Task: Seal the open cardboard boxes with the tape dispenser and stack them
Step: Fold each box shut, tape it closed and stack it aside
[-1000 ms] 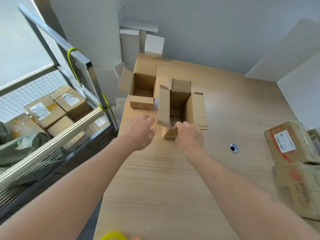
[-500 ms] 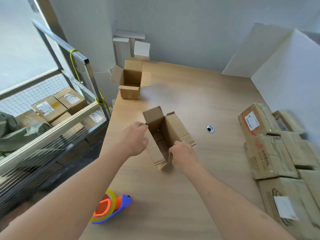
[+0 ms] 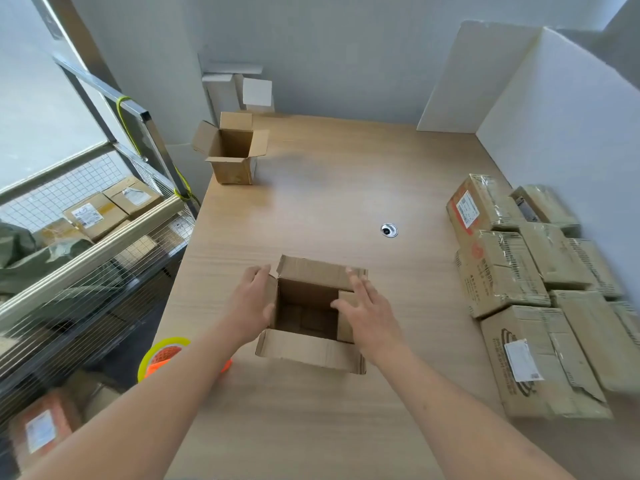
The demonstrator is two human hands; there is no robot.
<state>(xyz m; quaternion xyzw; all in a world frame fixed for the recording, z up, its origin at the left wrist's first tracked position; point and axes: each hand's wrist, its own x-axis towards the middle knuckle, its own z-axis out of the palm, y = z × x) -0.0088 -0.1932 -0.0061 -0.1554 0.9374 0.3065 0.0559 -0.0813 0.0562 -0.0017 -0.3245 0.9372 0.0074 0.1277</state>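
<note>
Head cam, looking down at my wooden table (image 3: pixel 346 188): open cardboard box (image 3: pixel 313 308) sits near the front edge, btwn both hands, flaps up and mouth facing the cam. Left hand (image 3: pixel 251 304) lies flat against the box's left side flap, fingers (image 3: pixel 258 273) straight and pointing away from me, tips reaching the flap's far corner; it grips nothing. Right hand (image 3: pixel 367 313) rests on the right side flap w/ fingers spread and nearly straight, thumb over the box opening, index tip at the far flap's edge; no curl round the cardboard that I can see. Near flap hangs out toward me, far flap stands up.

Second open box (image 3: pixel 232 152) stands at the far left corner of the table, well apart from the hands, 4 flaps splayed. So 2 open boxes on the table.

Tape dispenser (image 3: pixel 162 356), yellow roll w/ orange body, lies at the left edge just beside my left forearm, partly hidden by it. 1 dispenser.

Sealed parcels (image 3: pixel 519 271) are packed together along the right side; I count approx 7, though blur at the edge makes that uncertain. Round cable grommet (image 3: pixel 389 230) sits mid-table, btwn the near box and the parcels. Wire cage (image 3: pixel 86 237) to the left holds more labelled parcels.
</note>
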